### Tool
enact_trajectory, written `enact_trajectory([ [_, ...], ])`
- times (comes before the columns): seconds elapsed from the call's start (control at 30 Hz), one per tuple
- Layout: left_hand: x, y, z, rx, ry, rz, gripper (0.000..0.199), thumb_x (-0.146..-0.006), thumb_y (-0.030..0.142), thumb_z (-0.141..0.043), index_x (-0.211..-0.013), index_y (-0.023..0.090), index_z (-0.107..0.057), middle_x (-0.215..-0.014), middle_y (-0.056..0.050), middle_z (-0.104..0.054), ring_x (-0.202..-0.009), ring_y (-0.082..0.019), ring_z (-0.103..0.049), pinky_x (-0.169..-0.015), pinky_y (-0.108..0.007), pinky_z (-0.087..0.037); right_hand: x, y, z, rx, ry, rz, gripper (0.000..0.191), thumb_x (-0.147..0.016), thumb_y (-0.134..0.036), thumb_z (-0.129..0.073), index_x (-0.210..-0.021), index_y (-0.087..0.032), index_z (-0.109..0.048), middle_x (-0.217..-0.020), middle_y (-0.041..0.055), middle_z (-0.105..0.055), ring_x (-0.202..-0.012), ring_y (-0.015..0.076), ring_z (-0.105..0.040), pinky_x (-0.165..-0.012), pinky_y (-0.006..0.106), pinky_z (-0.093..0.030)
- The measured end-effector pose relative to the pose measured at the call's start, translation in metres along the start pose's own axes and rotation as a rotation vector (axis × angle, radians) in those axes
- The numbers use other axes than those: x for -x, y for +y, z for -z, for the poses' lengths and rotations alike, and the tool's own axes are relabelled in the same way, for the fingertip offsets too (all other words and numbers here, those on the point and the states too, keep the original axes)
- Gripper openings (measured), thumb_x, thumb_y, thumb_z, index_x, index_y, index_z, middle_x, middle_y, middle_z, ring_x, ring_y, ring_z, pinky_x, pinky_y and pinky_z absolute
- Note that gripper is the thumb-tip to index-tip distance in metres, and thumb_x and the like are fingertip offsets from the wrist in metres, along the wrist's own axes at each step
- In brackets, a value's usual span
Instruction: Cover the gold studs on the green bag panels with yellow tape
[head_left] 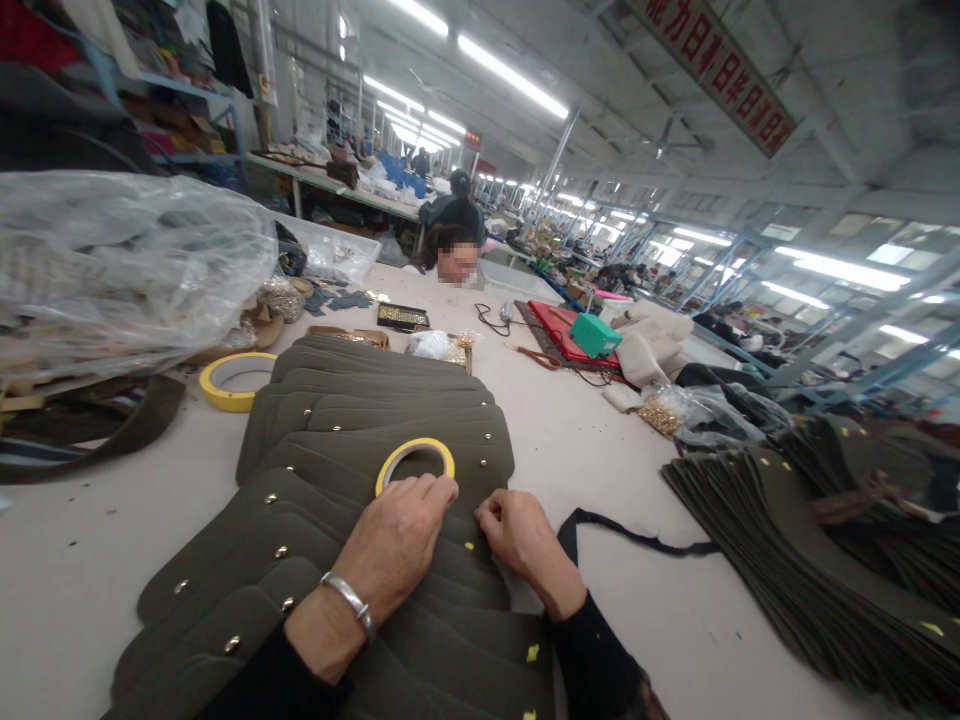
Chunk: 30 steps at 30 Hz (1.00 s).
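Overlapping olive-green fabric panels (375,410) lie fanned out in front of me, dotted with small shiny metal studs (281,552). My left hand (401,530), with a silver bangle at its wrist, is closed on a roll of yellow tape (386,470) held above the panels. To its right, my right hand (521,535) has thumb and forefinger pinched together over the panels' right edge; whatever is between the fingertips is too small to make out. Bits of yellow tape (533,653) stick to some panels near my right sleeve.
A second yellow tape roll (225,398) lies left of the panels, near a large clear plastic bag (127,270). On the right are stacked olive panels (750,520) and a black strip (645,538). A green box (595,335) stands farther back, and a person sits across the table.
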<state>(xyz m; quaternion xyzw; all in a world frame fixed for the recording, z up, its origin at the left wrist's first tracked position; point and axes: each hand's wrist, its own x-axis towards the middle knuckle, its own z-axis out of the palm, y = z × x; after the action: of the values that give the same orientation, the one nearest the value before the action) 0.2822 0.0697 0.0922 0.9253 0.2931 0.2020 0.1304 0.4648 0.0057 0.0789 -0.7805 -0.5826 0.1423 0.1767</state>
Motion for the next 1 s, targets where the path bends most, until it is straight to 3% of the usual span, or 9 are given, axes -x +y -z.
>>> enact_trajectory([
  [0.17,0.001,-0.004,0.000,0.147,0.252,-0.102,0.024,-0.099,0.026,-0.036,-0.112,0.022,-0.056,-0.101,-0.003,-0.070,-0.087,-0.016,-0.068,-0.077,-0.027,-0.054,0.003,0.012,0.007,-0.205,-0.235,0.039,0.025,-0.080,-0.017,-0.053,-0.059,-0.016,-0.067,-0.054,-0.0013,-0.062,-0.053,0.0122,-0.055,-0.049,0.022,-0.033],
  [0.2,0.001,-0.004,0.001,0.164,0.280,-0.120,0.024,-0.099,0.026,-0.037,-0.115,0.023,-0.055,-0.104,-0.002,-0.071,-0.089,-0.015,-0.068,-0.078,-0.025,-0.055,0.004,0.013,0.009,-0.241,-0.230,0.066,0.025,-0.080,-0.017,-0.052,-0.062,-0.016,-0.069,-0.056,-0.0012,-0.064,-0.054,0.0127,-0.057,-0.051,0.022,-0.035],
  [0.33,-0.001,-0.005,0.004,0.173,0.282,-0.156,0.039,-0.099,0.027,-0.038,-0.137,0.023,-0.041,-0.121,-0.002,-0.067,-0.103,-0.013,-0.067,-0.086,-0.022,-0.054,0.008,0.004,0.019,-0.404,0.112,0.189,0.018,-0.083,-0.018,-0.057,-0.091,-0.018,-0.073,-0.086,0.0036,-0.074,-0.075,0.0170,-0.065,-0.070,0.026,-0.048],
  [0.4,0.000,-0.004,0.003,0.161,0.266,-0.161,0.043,-0.099,0.028,-0.038,-0.142,0.023,-0.036,-0.128,-0.002,-0.064,-0.109,-0.013,-0.064,-0.091,-0.022,-0.053,0.011,-0.006,0.024,-0.467,0.230,0.308,0.018,-0.084,-0.018,-0.058,-0.096,-0.018,-0.071,-0.089,0.0050,-0.073,-0.076,0.0164,-0.065,-0.071,0.027,-0.050],
  [0.5,0.001,-0.003,0.000,0.154,0.260,-0.148,0.044,-0.099,0.028,-0.039,-0.142,0.023,-0.035,-0.130,-0.003,-0.062,-0.112,-0.014,-0.063,-0.092,-0.022,-0.052,0.014,-0.019,0.028,-0.457,0.282,0.522,0.020,-0.085,-0.014,-0.057,-0.102,-0.018,-0.067,-0.091,0.0057,-0.070,-0.076,0.0154,-0.063,-0.071,0.027,-0.051],
  [0.6,0.002,-0.001,-0.003,0.160,0.259,-0.146,0.044,-0.099,0.028,-0.038,-0.142,0.021,-0.033,-0.127,-0.004,-0.064,-0.108,-0.015,-0.065,-0.088,-0.023,-0.054,0.014,-0.025,0.027,-0.377,0.298,0.644,0.019,-0.087,-0.011,-0.054,-0.102,-0.018,-0.065,-0.093,0.0069,-0.068,-0.083,0.0168,-0.061,-0.075,0.029,-0.050],
  [0.8,0.004,0.001,-0.005,0.135,0.227,-0.131,0.035,-0.098,0.026,-0.036,-0.133,0.021,-0.039,-0.117,-0.006,-0.069,-0.097,-0.017,-0.070,-0.078,-0.023,-0.057,0.015,-0.025,0.015,-0.257,0.314,0.649,0.016,-0.087,-0.011,-0.048,-0.086,-0.020,-0.061,-0.078,0.0042,-0.065,-0.073,0.0165,-0.060,-0.067,0.027,-0.048],
  [1.0,0.004,-0.010,-0.012,0.112,0.119,-0.143,0.023,-0.095,0.016,-0.033,-0.098,0.027,-0.053,-0.083,0.000,-0.070,-0.075,-0.014,-0.070,-0.062,-0.019,-0.053,0.003,-0.015,-0.008,-0.165,0.584,0.761,0.021,-0.074,-0.004,-0.046,-0.077,-0.022,-0.056,-0.061,0.0002,-0.062,-0.053,0.0142,-0.058,-0.050,0.023,-0.044],
])
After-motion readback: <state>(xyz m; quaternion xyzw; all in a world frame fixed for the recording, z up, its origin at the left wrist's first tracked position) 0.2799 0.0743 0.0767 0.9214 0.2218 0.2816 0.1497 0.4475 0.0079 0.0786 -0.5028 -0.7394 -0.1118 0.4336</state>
